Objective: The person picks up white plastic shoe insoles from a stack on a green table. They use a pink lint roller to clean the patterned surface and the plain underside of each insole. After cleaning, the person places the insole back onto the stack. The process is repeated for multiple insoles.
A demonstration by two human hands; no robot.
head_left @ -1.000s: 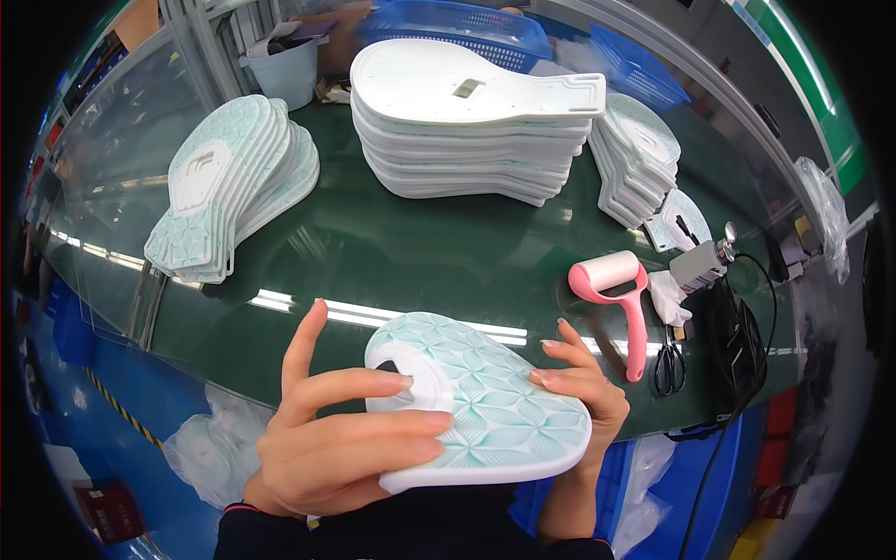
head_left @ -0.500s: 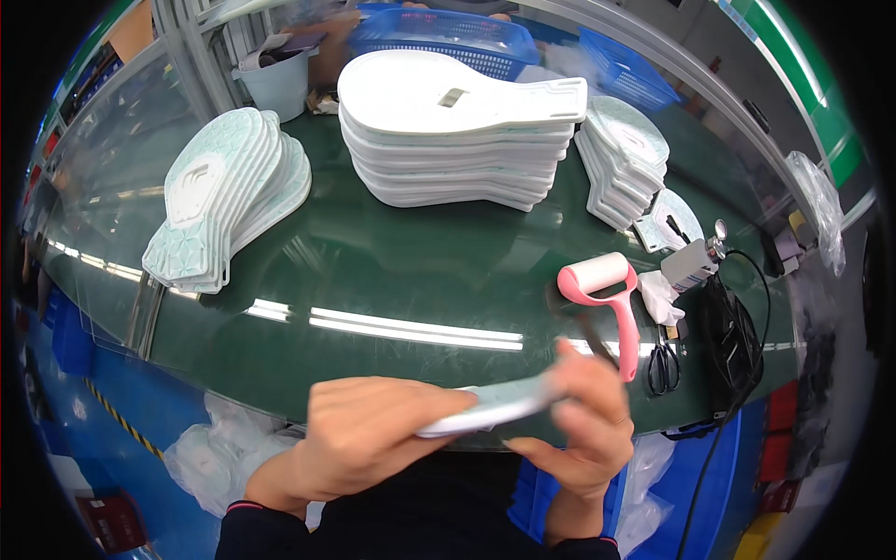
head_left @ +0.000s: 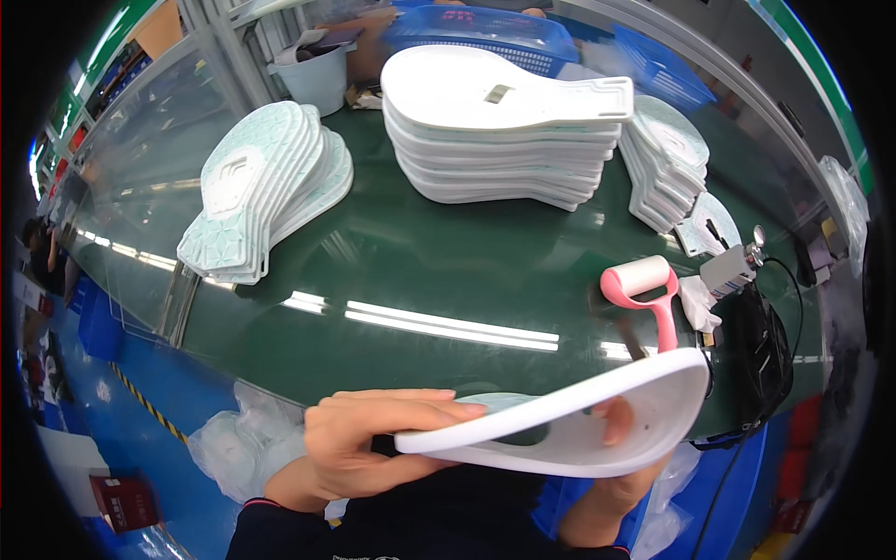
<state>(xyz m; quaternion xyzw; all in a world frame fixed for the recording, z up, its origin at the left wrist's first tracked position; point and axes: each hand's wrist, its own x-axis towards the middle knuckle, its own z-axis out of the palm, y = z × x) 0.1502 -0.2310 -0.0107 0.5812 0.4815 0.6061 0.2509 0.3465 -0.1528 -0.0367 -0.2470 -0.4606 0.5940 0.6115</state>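
A white plastic paddle-shaped shell (head_left: 579, 457) is held tilted above the front edge of the table, its hollow side and an opening facing me. My left hand (head_left: 359, 439) pinches its narrow left end between thumb and fingers. Behind its wide right end is my right hand (head_left: 614, 422); fingertips show through the opening, and the shell hides most of that hand. Beyond, a pink-handled lint roller (head_left: 665, 317) lies partly behind the shell. A tall stack of similar white shells (head_left: 504, 149) stands at the middle back.
Fanned stacks of mint-patterned panels stand at left (head_left: 247, 177) and right (head_left: 665, 159) on the green table (head_left: 448, 271). A crumpled tissue (head_left: 698, 303), metal-topped bottle (head_left: 728, 271) and black bag (head_left: 761, 345) lie at right. Behind are a blue basket (head_left: 485, 33) and a pail (head_left: 317, 79).
The shell has swung from nearly edge-on to show its hollow side, now reaching farther right. My right hand has gone behind it. The whole scene has shifted rightward in view.
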